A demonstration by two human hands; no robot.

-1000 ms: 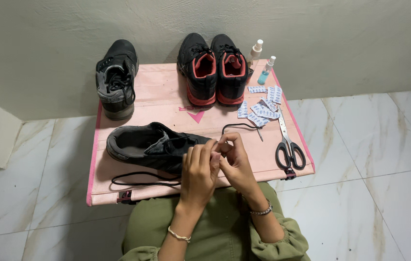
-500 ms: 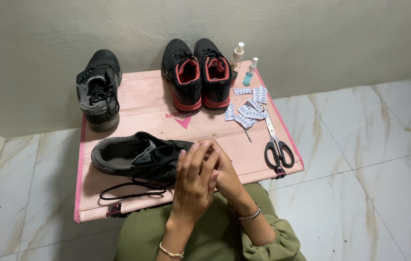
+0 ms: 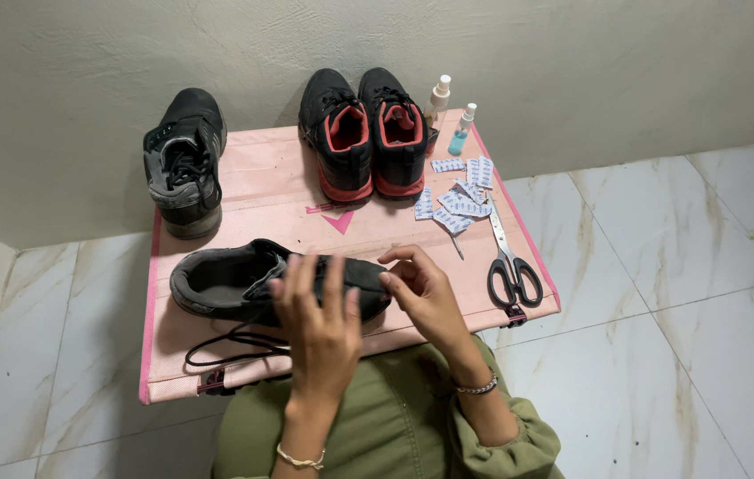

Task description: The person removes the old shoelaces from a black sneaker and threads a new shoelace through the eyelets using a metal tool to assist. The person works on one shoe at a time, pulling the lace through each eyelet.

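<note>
- The grey shoe (image 3: 244,284) lies on the pink table (image 3: 261,177), near its front edge. Its long axis runs left to right, heel to the left.
- Its loose black lace (image 3: 235,341) trails toward the front edge of the table.
- My left hand (image 3: 319,324) is over the middle of the shoe, fingers straight and a little apart. It holds nothing I can see.
- My right hand (image 3: 421,288) is at the toe end, fingers curled, thumb and forefinger nearly together. I cannot tell if they pinch the lace.
- The scissors (image 3: 510,266) lie on the table, right of the shoe.

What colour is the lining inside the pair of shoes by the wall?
Coral red lining in the black pair, clear in the head view.
</note>
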